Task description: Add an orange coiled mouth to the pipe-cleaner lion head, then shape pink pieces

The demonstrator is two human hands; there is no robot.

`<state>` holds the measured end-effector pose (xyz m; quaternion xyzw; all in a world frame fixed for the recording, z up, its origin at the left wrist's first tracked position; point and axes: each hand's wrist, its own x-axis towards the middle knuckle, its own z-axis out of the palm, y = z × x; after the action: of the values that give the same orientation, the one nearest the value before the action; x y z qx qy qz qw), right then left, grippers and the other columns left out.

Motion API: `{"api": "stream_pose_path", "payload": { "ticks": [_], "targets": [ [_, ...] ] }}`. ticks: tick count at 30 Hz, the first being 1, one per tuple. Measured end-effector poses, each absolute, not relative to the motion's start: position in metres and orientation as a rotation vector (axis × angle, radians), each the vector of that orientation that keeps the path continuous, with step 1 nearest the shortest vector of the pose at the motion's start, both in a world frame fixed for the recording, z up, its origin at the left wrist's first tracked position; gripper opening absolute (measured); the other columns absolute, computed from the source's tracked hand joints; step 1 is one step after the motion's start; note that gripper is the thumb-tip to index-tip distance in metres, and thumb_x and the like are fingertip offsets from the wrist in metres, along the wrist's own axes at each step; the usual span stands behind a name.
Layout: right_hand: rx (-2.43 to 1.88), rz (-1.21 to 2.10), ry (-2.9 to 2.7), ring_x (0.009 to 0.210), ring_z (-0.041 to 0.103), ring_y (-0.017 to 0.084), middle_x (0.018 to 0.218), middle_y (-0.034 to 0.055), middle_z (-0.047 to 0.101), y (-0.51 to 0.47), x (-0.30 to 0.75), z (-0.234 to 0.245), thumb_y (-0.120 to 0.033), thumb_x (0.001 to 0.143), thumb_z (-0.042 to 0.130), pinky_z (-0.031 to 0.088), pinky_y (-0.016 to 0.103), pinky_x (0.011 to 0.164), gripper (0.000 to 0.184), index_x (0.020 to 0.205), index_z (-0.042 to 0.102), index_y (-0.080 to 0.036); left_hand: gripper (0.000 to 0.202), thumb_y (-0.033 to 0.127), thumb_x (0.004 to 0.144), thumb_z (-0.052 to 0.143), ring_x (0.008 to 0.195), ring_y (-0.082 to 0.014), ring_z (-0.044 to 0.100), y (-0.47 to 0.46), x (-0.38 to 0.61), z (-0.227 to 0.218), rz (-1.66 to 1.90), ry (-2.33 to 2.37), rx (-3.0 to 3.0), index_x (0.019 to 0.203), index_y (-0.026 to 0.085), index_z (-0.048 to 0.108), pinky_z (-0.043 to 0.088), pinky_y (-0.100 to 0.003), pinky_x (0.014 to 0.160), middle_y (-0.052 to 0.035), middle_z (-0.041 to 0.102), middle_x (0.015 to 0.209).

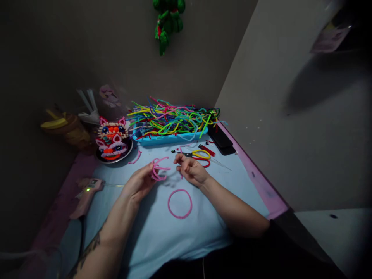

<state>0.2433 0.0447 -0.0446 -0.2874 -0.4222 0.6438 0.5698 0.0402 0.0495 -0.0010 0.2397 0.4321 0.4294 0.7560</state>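
A bent pink pipe cleaner piece [159, 169] with several curved prongs is pinched between the fingers of my left hand [141, 181], above the cloth. My right hand [192, 170] faces it across a small gap, its fingers loosely curled and apart. A short pink pipe cleaner strip [181, 176] shows above and below the right fingers. Whether they touch it or it lies behind them, I cannot tell. Nearer to me, a pink pipe cleaner ring [180, 218] rests flat on the light blue cloth [171, 242].
Behind my hands stands a blue tray [171, 140] heaped with coloured pipe cleaners. Scissors [201, 154] and a dark phone-like slab [222, 140] lie to the right. At left are a glue gun [88, 197] and a dark bowl [127, 154] holding fuzzy animal-faced figures [112, 141].
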Motion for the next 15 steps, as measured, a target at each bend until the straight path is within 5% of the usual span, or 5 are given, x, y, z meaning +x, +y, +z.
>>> {"api": "stream_pose_path", "payload": {
  "ticks": [7,11,15],
  "targets": [
    [-0.956,1.14,-1.058,0.095,0.055,0.023,0.098,0.0075,0.06,0.047,0.247,-0.042,-0.053,0.07,0.073,0.047,0.035,0.078,0.033,0.086,0.07,-0.024,0.076,0.03,0.05,0.091,0.056,-0.01,0.061,0.046,0.042,0.002,1.186,1.123,0.797,0.115,0.015,0.054,0.044,-0.02,0.061,0.0036,0.068,0.064],
    [-1.068,0.828,-1.476,0.101,0.055,0.023,0.101,0.0059,0.056,0.033,0.236,-0.036,-0.034,0.076,0.072,0.044,0.039,0.092,0.017,0.091,0.074,-0.026,0.078,0.031,0.054,0.088,0.058,-0.013,0.063,0.041,0.048,0.002,1.172,1.108,0.888,0.12,0.015,0.051,0.045,-0.024,0.064,0.0033,0.069,0.064],
    [-1.092,0.689,-1.591,0.095,0.056,0.021,0.096,0.005,0.055,0.026,0.227,-0.035,-0.026,0.079,0.071,0.045,0.037,0.089,0.006,0.083,0.074,-0.025,0.077,0.034,0.059,0.085,0.059,-0.014,0.063,0.039,0.051,-0.002,1.12,1.082,0.92,0.125,0.014,0.049,0.045,-0.024,0.064,0.0031,0.068,0.063]
  ]
}}
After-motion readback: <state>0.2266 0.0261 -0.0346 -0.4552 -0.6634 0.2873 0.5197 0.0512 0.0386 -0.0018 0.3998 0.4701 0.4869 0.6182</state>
